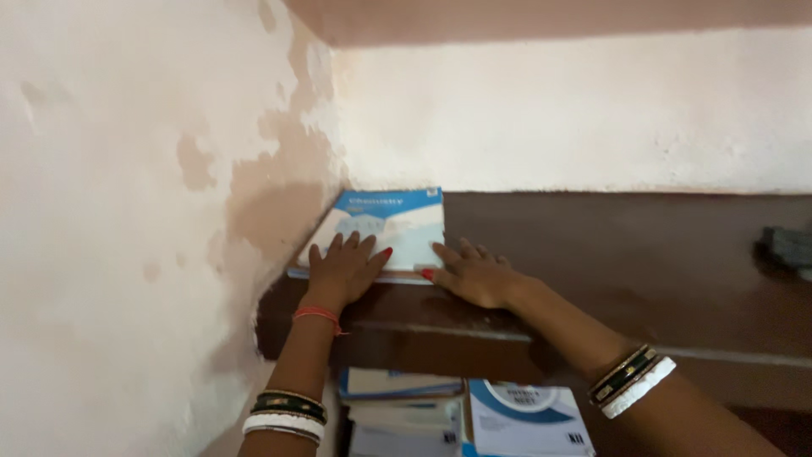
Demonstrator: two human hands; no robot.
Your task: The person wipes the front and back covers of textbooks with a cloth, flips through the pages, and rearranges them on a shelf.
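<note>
A blue and white book [397,216] lies flat in the left corner of a dark brown shelf [609,254], against the wall. My left hand [342,269] rests palm down on the book's near edge, fingers spread. My right hand [474,272] lies on the shelf at the book's near right corner, fingertips touching it. Both wrists wear bangles, and a red thread circles the left wrist.
A stained, peeling wall [144,211] stands close on the left, and a pale wall runs behind the shelf. Below the shelf's front edge lie several books [461,410] in stacks. A dark object [787,248] sits at the shelf's far right.
</note>
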